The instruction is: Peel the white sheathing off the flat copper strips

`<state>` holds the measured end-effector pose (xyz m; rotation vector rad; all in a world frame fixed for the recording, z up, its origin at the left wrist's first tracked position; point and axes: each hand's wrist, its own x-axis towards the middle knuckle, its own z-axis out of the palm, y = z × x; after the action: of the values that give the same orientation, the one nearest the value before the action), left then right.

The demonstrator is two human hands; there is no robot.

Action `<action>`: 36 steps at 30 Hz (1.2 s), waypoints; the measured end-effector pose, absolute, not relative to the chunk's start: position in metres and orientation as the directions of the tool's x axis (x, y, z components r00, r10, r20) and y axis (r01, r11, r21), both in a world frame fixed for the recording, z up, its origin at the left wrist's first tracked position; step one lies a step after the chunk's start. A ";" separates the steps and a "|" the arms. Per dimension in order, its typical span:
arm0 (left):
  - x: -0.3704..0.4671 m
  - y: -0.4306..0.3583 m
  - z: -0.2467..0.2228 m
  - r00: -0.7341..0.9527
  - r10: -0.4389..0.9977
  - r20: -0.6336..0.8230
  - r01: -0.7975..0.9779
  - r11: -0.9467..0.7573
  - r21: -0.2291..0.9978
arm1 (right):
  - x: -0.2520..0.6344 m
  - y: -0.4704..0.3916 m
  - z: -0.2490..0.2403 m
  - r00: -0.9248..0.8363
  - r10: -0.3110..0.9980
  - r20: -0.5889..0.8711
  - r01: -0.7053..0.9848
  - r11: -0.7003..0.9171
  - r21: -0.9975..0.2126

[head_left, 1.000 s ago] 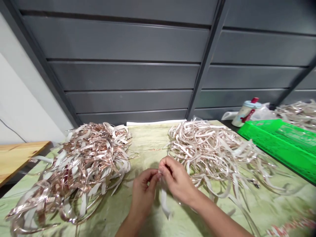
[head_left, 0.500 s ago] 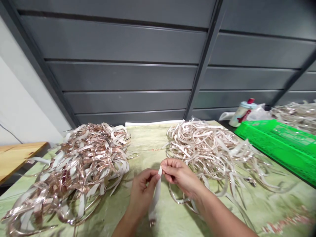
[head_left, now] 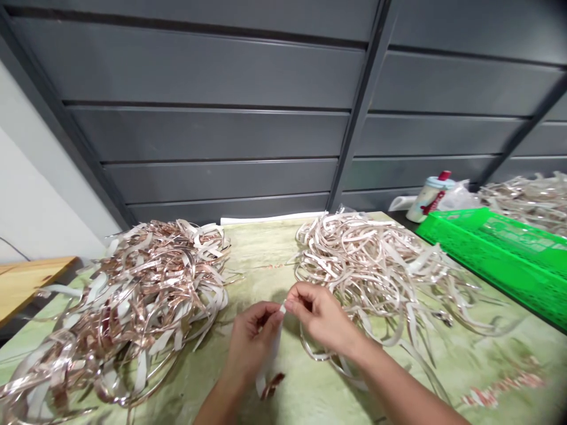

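My left hand (head_left: 254, 339) pinches a narrow strip (head_left: 274, 351), white on the side I see, near its upper end. My right hand (head_left: 323, 316) has its thumb and fingertips closed on the tip of the same strip, right beside the left fingertips. The strip hangs down past my left hand, and its lower end shows a shiny copper-coloured face. To the left lies a large heap of copper and white strips (head_left: 155, 295). A second tangled heap of pale, looped strips (head_left: 367, 260) lies beyond and beside my right hand.
The heaps lie on a green marbled tabletop (head_left: 254, 254). A green plastic crate (head_left: 496, 248) stands at the right, with a cup (head_left: 429, 199) and more strips (head_left: 531, 200) behind it. A wooden board (head_left: 31, 280) is at the left. Grey panels (head_left: 212, 136) rise behind.
Both hands have shifted slightly left and stay together at the strip's end. The strip has turned, so its hanging end now shows more copper. The view has also shifted a little.
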<state>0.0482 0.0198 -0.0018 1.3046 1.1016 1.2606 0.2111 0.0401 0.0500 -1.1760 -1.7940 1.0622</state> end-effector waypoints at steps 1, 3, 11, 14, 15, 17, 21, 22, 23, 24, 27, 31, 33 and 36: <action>0.048 0.020 -0.003 0.046 0.993 0.107 -0.046 -0.105 0.993 | 0.211 0.041 0.050 -0.315 0.947 0.070 0.262 0.157 -0.952; 0.047 0.021 -0.003 0.003 0.992 0.129 -0.083 -0.129 0.988 | 0.210 0.042 0.047 -0.331 0.942 -0.054 0.083 -0.028 -0.996; 0.051 0.016 -0.004 -0.084 0.995 0.056 -0.110 -0.065 0.992 | 0.190 0.037 0.033 -0.273 0.939 -0.208 -0.296 -0.287 -0.911; 0.054 0.014 -0.005 -0.084 0.996 0.002 -0.259 -0.024 0.966 | 0.185 0.035 0.033 -0.249 0.957 -0.151 -0.265 -0.218 -0.940; 0.055 0.014 -0.006 -0.095 0.995 -0.025 -0.300 -0.005 0.954 | 0.183 0.034 0.032 -0.248 0.959 -0.138 -0.259 -0.202 -0.944; 0.057 0.013 -0.005 -0.122 0.990 -0.068 -0.361 0.019 0.933 | 0.180 0.034 0.029 -0.237 0.964 -0.119 -0.258 -0.180 -0.949; 0.061 0.011 -0.003 -0.170 0.981 -0.089 -0.422 0.009 0.907 | 0.176 0.032 0.024 -0.209 0.970 -0.122 -0.290 -0.181 -0.940; 0.063 0.011 -0.002 -0.185 0.978 -0.094 -0.427 0.006 0.904 | 0.175 0.031 0.024 -0.208 0.970 -0.127 -0.300 -0.187 -0.935; 0.064 0.010 -0.002 -0.200 0.974 -0.103 -0.434 0.006 0.901 | 0.175 0.031 0.024 -0.209 0.969 -0.130 -0.313 -0.192 -0.930; 0.066 0.010 -0.002 -0.213 0.970 -0.115 -0.444 0.008 0.896 | 0.174 0.030 0.024 -0.209 0.969 -0.129 -0.329 -0.194 -0.924; 0.069 0.009 -0.003 -0.246 0.957 -0.151 -0.512 0.004 0.859 | 0.172 0.027 0.027 -0.186 0.975 -0.123 -0.382 -0.187 -0.905; 0.072 0.008 -0.004 -0.259 0.951 -0.168 -0.600 -0.022 0.800 | 0.170 0.024 0.031 -0.150 0.984 -0.095 -0.411 -0.150 -0.899; 0.073 0.008 -0.004 -0.253 0.958 -0.137 -0.608 -0.047 0.792 | 0.170 0.024 0.032 -0.162 0.985 -0.051 -0.385 -0.111 -0.916; 0.072 0.006 -0.004 -0.238 0.970 -0.044 -0.583 -0.106 0.806 | 0.168 0.024 0.033 -0.151 0.988 0.026 -0.265 -0.015 -0.964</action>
<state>0.0722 0.0063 -0.0043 0.6215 0.8674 1.6404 0.1676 0.0242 0.0331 -0.9269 -1.1167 1.4315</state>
